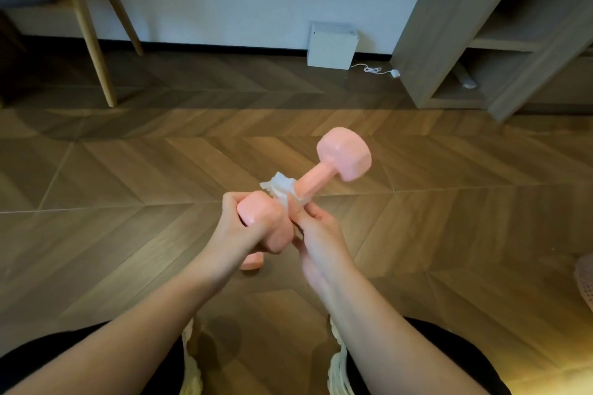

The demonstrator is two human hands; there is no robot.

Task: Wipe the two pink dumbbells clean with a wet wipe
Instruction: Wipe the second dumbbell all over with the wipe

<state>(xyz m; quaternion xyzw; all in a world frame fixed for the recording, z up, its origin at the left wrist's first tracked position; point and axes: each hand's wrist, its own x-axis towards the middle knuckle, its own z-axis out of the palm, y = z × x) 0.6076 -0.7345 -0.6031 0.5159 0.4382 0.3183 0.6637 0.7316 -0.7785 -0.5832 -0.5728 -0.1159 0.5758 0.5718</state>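
A pink dumbbell (324,175) is held up in the air at the centre of the view, its far head pointing up and to the right. My left hand (239,229) grips its near head. A white wet wipe (282,187) is bunched round the handle close to that head, and my right hand (316,228) pinches it there. Below my left hand, a small part of a second pink dumbbell (253,261) shows on the wooden floor; the remainder is hidden by my hand and wrist.
Wooden chair legs (93,38) stand at the back left. A white box (332,45) with a cable leans against the wall. A wooden shelf unit (465,42) fills the back right. My knees and light shoes (340,365) are at the bottom edge.
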